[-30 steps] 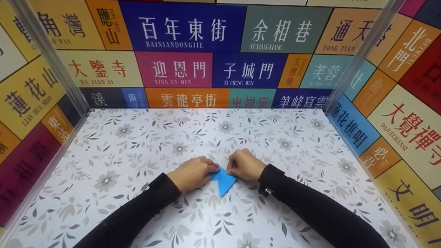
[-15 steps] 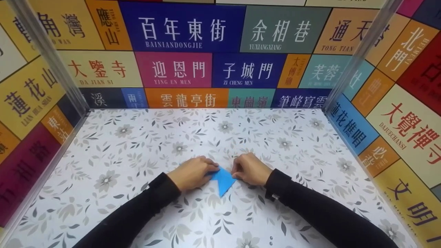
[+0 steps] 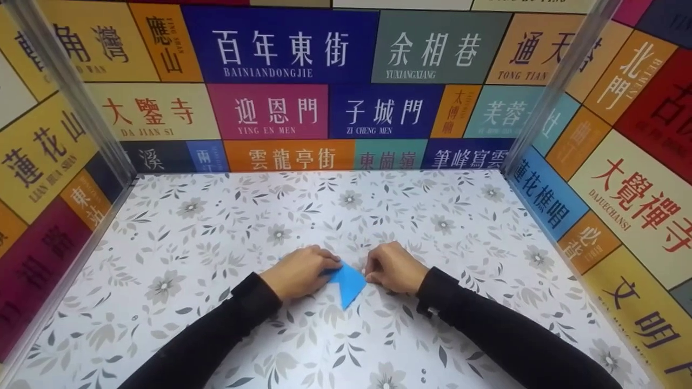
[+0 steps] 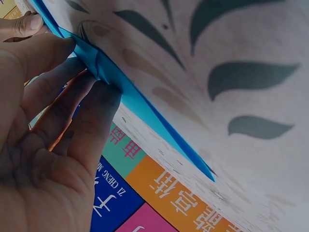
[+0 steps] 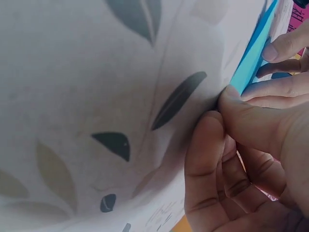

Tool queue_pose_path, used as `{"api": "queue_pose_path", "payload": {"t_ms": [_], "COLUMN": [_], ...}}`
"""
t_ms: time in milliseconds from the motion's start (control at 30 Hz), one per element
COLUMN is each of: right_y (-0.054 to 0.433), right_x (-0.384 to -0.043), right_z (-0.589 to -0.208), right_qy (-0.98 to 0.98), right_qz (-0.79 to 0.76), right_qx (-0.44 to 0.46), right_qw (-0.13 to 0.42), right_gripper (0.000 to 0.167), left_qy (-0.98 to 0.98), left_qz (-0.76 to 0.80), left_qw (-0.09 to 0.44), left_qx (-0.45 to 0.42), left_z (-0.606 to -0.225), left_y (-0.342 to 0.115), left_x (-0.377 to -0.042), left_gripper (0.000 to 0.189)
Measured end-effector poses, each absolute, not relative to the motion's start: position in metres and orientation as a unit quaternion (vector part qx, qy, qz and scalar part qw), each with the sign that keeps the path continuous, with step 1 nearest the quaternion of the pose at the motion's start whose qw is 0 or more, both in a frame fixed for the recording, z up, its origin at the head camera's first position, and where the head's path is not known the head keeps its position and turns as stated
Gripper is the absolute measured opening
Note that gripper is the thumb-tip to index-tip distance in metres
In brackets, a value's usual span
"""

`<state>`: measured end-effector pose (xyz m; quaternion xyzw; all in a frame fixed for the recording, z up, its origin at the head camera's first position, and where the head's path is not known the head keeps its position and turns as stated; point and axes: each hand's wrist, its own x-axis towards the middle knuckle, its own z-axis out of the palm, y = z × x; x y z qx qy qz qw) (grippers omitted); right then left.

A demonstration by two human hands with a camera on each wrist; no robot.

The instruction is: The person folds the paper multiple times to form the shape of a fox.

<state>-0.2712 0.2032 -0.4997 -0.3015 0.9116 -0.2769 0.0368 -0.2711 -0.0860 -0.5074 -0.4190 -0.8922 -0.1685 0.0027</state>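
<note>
A folded piece of blue paper (image 3: 352,283) lies on the patterned tabletop between the hands, one pointed corner toward the person. My left hand (image 3: 304,273) covers its left part, a small blue tip showing beyond the knuckles. In the left wrist view, the extended fingers and thumb of that hand press on the paper (image 4: 140,106). At the paper's right corner, my right hand (image 3: 396,266) has its fingers curled, with thumb and forefinger together at the corner. The right wrist view shows the right thumb (image 5: 231,94) over the end of the blue paper (image 5: 251,63).
The tabletop (image 3: 259,329) is white with grey leaves and flowers. Behind it stands a wall of coloured signs (image 3: 270,108), with side panels at left and right. Clear corner strips (image 3: 532,124) join the panels. Dark sleeves cover both forearms.
My right hand has shifted slightly right and toward the person along the paper's edge to its right corner. The left hand holds its place on the paper. The head view has shifted slightly.
</note>
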Motion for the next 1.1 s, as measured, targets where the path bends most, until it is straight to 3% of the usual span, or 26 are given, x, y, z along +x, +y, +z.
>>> {"api": "queue_pose_path", "payload": {"t_ms": [600, 1100], "right_y": [0.181, 0.16], "right_x": [-0.277, -0.282], "right_z": [-0.488, -0.504], "right_qy": [0.916, 0.901], "right_qz": [-0.261, -0.261], "right_qx": [-0.304, -0.347], "right_qw": [0.028, -0.002], "right_gripper": [0.002, 0.006], "left_qy": [-0.899, -0.894], "left_qz": [-0.159, -0.173], "left_qw": [0.0, 0.007], "left_qx": [-0.409, -0.412], "left_z": [-0.507, -0.51], "left_y": [-0.083, -0.085], "left_x": [-0.271, -0.273], "left_gripper": [0.038, 0.043]}}
